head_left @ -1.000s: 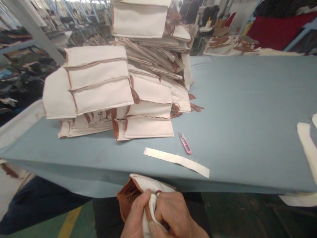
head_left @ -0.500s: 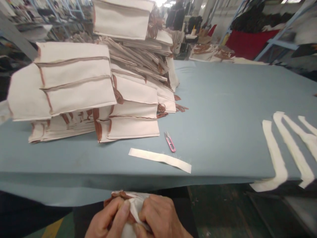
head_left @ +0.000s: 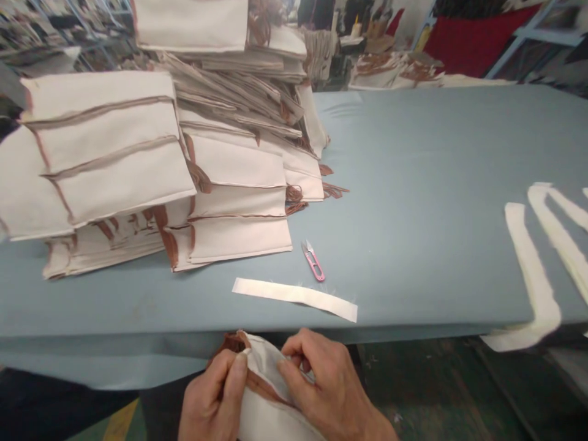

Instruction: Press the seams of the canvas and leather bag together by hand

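Note:
Both of my hands grip a cream canvas bag with brown trim, held below the near edge of the table. My left hand pinches its top edge from the left. My right hand pinches the same edge from the right, fingers curled over the cloth. On the table just beyond them lies a cream fabric strip, and past it small pink thread snips.
A grey-blue covered table spans the view. Tall stacks of cream bags with brown trim fill its left half. Several long cream strips hang over the right near edge. Racks and red cloth stand behind.
The view has swung slightly right and down. My hands have lifted the bag a little and worked its top edge open, showing more cream cloth between them.

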A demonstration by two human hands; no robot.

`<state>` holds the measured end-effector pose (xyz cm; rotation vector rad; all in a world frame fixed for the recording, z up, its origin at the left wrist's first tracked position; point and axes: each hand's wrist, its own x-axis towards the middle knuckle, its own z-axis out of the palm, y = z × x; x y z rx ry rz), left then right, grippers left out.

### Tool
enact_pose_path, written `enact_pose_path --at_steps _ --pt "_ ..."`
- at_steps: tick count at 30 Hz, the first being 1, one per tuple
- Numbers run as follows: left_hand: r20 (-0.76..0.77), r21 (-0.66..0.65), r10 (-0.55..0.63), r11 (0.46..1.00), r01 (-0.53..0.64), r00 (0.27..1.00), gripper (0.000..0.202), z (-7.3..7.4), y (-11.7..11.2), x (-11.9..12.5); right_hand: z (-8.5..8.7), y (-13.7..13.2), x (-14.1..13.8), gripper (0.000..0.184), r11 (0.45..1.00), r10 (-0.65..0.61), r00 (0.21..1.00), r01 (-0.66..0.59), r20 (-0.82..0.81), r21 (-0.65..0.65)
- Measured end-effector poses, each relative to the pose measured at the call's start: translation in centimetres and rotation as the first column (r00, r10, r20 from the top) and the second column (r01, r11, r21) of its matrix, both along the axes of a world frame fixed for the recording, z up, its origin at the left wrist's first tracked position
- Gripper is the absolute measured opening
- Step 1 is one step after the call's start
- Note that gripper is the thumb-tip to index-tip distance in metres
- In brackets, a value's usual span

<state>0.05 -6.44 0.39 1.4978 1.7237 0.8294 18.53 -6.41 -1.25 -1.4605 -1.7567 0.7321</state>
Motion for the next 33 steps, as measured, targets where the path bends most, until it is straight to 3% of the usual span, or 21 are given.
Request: enact_pose_path --at_steps 5,9,15,18,22,27,33 --pt "-0.124 0.049 -0.092 0.994 0.099 0.988 0.027 -0.7 1.8 -0.9 1.6 3.8 2.1 0.007 0.991 -0.083 0.962 0.051 0.26 0.127" --pt "-0.208 0.043 -0.173 0.982 0.186 0.963 0.04 -1.6 3.6 -0.7 2.2 5.3 2.7 0.01 0.99 -0.102 0.913 0.055 0.395 0.128" --pt "-0.294 -0.169 -0.353 0.934 0.315 0.888 0.052 -1.3 6.3 0.0 1.9 7.0 0.5 0.013 0.996 -0.034 0.864 -0.012 0.503 0.088" --pt "-0.29 -0.19 -0.383 0.921 0.34 0.877 0.054 -1.1 6.6 -0.1 1.2 8.0 -0.7 0.016 0.998 -0.041 0.808 0.0 0.588 0.069" --pt "-0.279 -0.2 -0.364 0.927 0.317 0.889 0.056 -1.8 6.4 -0.2 0.1 8.4 -1.1 0.014 0.997 -0.039 0.765 -0.012 0.643 0.074" --pt "-0.228 -0.25 -0.253 0.949 0.195 0.94 0.054 -2.4 6.2 -0.2 -0.5 8.3 -1.1 0.019 0.994 -0.06 0.735 -0.015 0.676 0.104" --pt "-0.159 -0.321 -0.089 0.946 0.033 0.983 0.055 -1.6 6.3 0.6 -0.6 8.7 -0.9 0.019 0.998 -0.023 0.791 -0.022 0.611 0.066"
